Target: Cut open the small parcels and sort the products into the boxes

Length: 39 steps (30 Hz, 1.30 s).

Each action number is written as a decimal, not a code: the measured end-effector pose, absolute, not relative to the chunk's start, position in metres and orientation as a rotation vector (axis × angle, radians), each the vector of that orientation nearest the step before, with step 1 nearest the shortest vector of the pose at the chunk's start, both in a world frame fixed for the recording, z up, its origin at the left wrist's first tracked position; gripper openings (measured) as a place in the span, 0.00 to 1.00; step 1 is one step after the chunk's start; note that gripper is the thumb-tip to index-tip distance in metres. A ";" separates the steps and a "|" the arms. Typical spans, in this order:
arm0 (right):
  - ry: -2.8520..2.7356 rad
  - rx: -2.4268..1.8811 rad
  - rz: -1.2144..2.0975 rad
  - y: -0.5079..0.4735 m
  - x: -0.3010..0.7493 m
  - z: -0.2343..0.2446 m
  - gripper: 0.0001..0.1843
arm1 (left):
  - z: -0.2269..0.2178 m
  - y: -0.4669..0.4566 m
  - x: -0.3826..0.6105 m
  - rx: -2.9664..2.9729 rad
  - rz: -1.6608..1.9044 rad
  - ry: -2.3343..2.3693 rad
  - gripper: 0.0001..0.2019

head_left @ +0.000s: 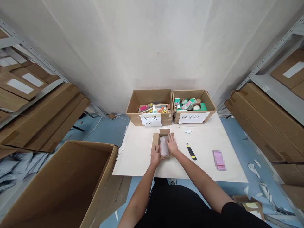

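A small open cardboard box [155, 140] lies on the white table with its flaps up. Inside it sits a whitish translucent wrapped item [163, 147], probably bubble wrap; its contents are hidden. My left hand [155, 155] grips the box's near left side. Spread fingers of my right hand [172, 145] rest at the right wall, against the wrapped item. To the right lies a yellow-and-black utility knife [191, 152]. Farther right is a pink blurred item [218, 160].
At the table's back stand two labelled cartons, a left carton [149, 95] and a right carton [209, 101], holding small packages. A large open carton [64, 177] is at the left. Shelves with boxes flank both sides. A paper scrap [187, 131] lies on the table [142, 167].
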State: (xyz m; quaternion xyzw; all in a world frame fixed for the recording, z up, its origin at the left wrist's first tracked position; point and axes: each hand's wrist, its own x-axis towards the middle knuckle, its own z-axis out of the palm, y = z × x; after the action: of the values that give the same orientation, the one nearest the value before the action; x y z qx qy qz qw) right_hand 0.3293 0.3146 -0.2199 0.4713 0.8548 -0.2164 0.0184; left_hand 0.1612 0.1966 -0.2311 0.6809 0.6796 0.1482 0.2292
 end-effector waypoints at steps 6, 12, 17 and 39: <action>2.547 1.194 -0.916 0.316 0.300 -0.232 0.42 | -0.223 0.215 0.144 1.937 0.304 1.937 0.06; 2.401 1.453 -0.851 0.341 0.238 -0.237 0.39 | -0.225 0.219 0.114 1.921 0.320 1.988 0.08; 2.285 1.399 -0.795 0.352 0.193 -0.252 0.51 | -0.234 0.214 0.096 1.858 0.415 2.044 0.10; 2.383 1.312 -0.737 0.388 0.189 -0.234 0.23 | -0.251 0.222 0.111 1.838 0.587 2.104 0.09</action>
State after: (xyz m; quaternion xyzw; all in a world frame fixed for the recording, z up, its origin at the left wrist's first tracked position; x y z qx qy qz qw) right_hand 0.1890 0.3882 -0.2345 0.4594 0.8346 -0.2581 0.1607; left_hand 0.1107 0.2222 -0.2506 0.6372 0.7295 0.2034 0.1428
